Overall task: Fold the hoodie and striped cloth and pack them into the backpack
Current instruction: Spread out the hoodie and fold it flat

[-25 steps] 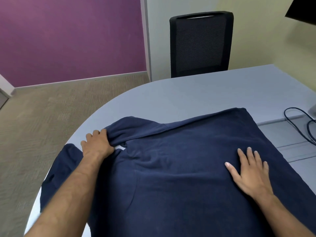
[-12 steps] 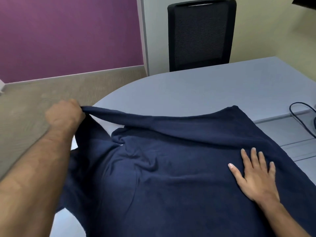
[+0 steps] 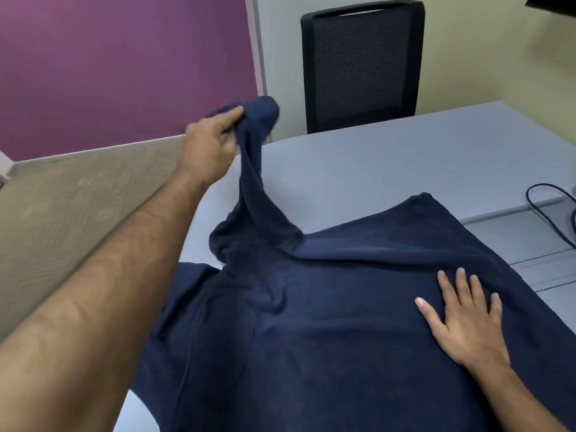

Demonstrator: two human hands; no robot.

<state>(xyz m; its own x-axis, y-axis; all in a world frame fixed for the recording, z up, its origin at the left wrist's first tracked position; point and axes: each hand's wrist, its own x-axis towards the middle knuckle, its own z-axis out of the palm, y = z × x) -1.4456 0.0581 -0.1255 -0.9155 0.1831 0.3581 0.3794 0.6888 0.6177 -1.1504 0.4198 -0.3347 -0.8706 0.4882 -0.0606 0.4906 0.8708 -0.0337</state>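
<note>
A navy blue hoodie point(image 3: 327, 322) lies spread over the near part of the grey table point(image 3: 389, 157). My left hand point(image 3: 212, 141) grips the end of one hoodie part, a sleeve or the hood, and holds it lifted well above the table at the upper left. That fabric hangs in a twisted strip down to the hoodie's body. My right hand point(image 3: 464, 319) presses flat on the hoodie at the right, fingers straight and spread. The striped cloth and the backpack are out of view.
A black mesh office chair point(image 3: 361, 63) stands behind the table's far edge. A black cable point(image 3: 548, 213) loops on the table at the right edge, beside a cable channel. Carpeted floor and a purple wall lie to the left.
My left hand has taken hold of the hoodie part at the left, pulled it out sideways, then lifted it up and toward the middle. My right hand has stayed flat on the hoodie.
</note>
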